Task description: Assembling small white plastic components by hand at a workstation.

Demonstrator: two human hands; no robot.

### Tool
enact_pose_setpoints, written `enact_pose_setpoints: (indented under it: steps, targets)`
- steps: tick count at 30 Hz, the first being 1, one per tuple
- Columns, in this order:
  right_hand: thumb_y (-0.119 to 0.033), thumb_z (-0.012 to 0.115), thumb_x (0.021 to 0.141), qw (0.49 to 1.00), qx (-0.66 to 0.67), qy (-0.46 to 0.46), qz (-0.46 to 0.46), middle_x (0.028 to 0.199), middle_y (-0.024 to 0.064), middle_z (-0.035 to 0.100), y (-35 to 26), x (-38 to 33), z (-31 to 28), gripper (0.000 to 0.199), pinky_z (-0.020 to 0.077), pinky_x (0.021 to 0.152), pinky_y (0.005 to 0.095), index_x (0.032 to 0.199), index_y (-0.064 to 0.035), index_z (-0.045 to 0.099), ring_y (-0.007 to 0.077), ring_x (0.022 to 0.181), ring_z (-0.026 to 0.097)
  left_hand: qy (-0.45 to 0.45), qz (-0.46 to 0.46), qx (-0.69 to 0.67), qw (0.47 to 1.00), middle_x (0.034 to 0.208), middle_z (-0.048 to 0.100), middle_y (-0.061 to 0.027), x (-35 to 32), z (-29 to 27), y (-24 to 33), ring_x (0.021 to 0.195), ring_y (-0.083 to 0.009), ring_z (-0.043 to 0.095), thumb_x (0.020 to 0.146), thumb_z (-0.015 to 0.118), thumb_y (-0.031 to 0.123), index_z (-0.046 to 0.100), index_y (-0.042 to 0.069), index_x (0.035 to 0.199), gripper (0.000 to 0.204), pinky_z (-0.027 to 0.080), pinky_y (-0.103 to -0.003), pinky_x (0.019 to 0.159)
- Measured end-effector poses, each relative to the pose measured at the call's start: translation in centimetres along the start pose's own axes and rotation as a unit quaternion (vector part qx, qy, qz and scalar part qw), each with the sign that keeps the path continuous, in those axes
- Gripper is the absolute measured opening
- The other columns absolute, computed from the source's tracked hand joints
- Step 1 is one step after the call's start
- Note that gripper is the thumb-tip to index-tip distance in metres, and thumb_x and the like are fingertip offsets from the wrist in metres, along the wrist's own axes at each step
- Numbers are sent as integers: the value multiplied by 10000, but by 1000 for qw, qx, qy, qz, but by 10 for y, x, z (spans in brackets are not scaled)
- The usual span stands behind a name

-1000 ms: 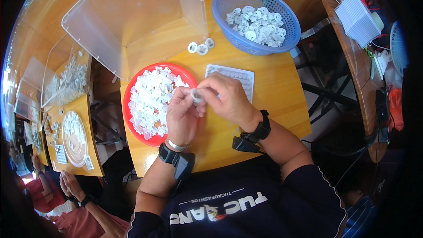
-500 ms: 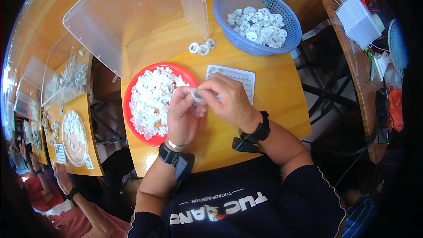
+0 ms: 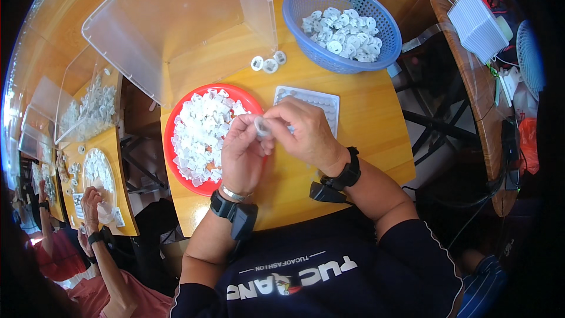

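Between my two hands is a small round white plastic part (image 3: pixel 261 126), seen partly edge-on. My left hand (image 3: pixel 242 147) pinches it between thumb and fingers, beside the red plate (image 3: pixel 253 101) heaped with small white plastic pieces (image 3: pixel 203 126). From the other side my right hand (image 3: pixel 303 129) meets the same part with closed fingertips; whether they hold another tiny piece is hidden. Under and behind the right hand lies a white tray (image 3: pixel 331 105) with rows of small round pockets, partly covered by that hand.
A blue basket (image 3: pixel 294 36) of round white parts (image 3: pixel 347 35) stands at the back right. Several loose round parts (image 3: pixel 270 66) lie near the clear plastic bin (image 3: pixel 170 29). Co-workers' hands (image 3: pixel 90 206) show at a neighbouring table on the left; another table (image 3: pixel 479 106) stands right.
My hands stay nearly in place around the round part, with only slight finger movement. On the left, a co-worker's hand has risen toward the clear round plate.
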State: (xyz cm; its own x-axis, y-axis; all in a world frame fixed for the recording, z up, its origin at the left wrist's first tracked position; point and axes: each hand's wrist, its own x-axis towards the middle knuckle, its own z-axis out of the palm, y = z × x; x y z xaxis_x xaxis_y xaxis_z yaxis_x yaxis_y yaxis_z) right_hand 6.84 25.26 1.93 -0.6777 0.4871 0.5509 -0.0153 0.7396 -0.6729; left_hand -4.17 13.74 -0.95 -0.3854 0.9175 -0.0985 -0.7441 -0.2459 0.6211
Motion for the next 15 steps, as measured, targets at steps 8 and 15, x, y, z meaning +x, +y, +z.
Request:
enact_pose_setpoints:
  steps: [8, 15]
  targets:
    - [-63, 671, 848, 1000, 7, 8, -5, 745, 97, 601, 2, 0, 2, 73, 475, 569, 380, 859, -54, 599, 285, 664, 615, -7, 1, -9, 1000, 903, 626, -73, 0, 0, -1, 733, -149, 575, 970, 548, 174, 528, 49, 1086, 171, 444, -263, 659]
    - [-68, 670, 850, 1000, 3, 6, -1, 742, 98, 600, 3, -1, 3, 71, 473, 557, 382, 855, -60, 599, 289, 643, 612, -3, 3, 0, 1000, 892, 622, -76, -1, 2, -1, 733, -151, 574, 964, 559, 194, 526, 48, 1079, 189, 444, -262, 661]
